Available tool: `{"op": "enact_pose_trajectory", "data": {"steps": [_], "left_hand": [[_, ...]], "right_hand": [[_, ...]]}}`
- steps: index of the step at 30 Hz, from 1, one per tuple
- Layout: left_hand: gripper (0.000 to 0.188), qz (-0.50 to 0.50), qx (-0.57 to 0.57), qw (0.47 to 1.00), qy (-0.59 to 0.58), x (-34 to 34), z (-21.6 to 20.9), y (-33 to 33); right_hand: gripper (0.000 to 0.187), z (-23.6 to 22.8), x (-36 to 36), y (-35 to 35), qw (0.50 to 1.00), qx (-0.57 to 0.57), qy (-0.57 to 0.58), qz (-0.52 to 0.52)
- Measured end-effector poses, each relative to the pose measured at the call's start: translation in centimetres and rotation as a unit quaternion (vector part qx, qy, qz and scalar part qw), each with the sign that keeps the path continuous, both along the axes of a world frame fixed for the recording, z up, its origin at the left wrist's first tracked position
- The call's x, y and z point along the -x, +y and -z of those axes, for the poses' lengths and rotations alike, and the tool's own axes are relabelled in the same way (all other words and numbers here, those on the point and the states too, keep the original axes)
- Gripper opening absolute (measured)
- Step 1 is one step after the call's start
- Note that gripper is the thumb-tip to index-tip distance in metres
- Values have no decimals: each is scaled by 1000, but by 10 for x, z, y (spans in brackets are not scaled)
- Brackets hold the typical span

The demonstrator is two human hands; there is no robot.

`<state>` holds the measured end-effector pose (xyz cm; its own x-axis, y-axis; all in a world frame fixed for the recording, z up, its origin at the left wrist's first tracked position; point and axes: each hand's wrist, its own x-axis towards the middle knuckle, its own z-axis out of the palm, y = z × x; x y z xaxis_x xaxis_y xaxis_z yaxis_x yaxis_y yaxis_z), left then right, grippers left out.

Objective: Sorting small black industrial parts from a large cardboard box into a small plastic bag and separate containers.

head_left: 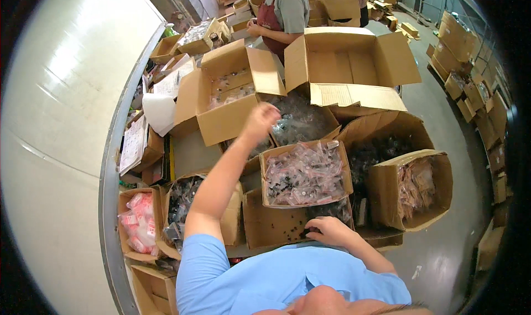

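Your hands: two in view, plus a co-worker's hands at the far end of the table.
Left hand: raised over the far boxes, fingers curled closed; whether it holds anything, you cannot tell.
Right hand: low by your chest, fingers pinched on small dark parts at the near box edge.
Box of clear packets: one, between your two hands, just beyond the right.
Open cardboard boxes: about nine around you.
Pink packet box: one, far left, well apart.
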<state>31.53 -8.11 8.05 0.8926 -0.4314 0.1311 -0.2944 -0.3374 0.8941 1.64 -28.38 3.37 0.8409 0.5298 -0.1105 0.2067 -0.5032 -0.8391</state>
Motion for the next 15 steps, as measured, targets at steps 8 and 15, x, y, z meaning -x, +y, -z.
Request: {"op": "enact_pose_trajectory", "data": {"steps": [8, 15], "left_hand": [[22, 59, -217, 951, -212, 98, 54, -46], [10, -39, -10, 999, -1, 112, 40, -34]], "right_hand": [[43, 82, -19, 47, 934, 292, 8, -203], [42, 171, -18, 75, 922, 251, -98, -278]]}}
